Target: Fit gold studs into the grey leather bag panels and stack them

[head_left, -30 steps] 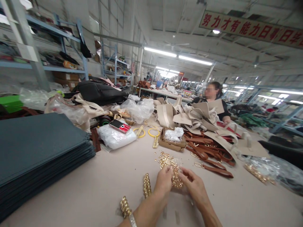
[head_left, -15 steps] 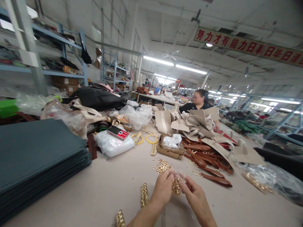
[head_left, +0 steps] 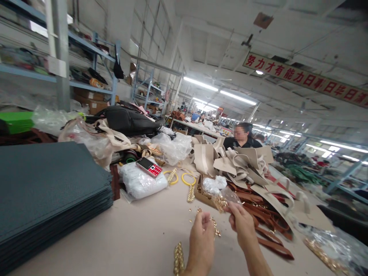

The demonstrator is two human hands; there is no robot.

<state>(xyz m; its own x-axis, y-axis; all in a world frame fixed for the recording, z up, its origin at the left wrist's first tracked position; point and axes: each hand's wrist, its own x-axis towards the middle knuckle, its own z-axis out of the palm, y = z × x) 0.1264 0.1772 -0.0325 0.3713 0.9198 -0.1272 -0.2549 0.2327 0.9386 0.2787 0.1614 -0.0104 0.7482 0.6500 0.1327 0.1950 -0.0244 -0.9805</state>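
Moved since the earlier frame: the bag (head_left: pixel 231 196), carried by the right hand (head_left: pixel 242 225) forward from the left hand (head_left: pixel 201 241) to the box (head_left: pixel 206 197). Table (head_left: pixel 138 234) supports the box, whose right end the bag overlaps in view. Right grip is closed on the bag's edge. Left fingers are curled beside loose gold pieces (head_left: pixel 216 231); whether they hold any, cannot tell. More show inside the bag.

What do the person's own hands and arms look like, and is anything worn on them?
The left hand and the right hand are ungloved, and the visible forearms show no sleeve. No watch shows; a thin ring would be too small to tell.
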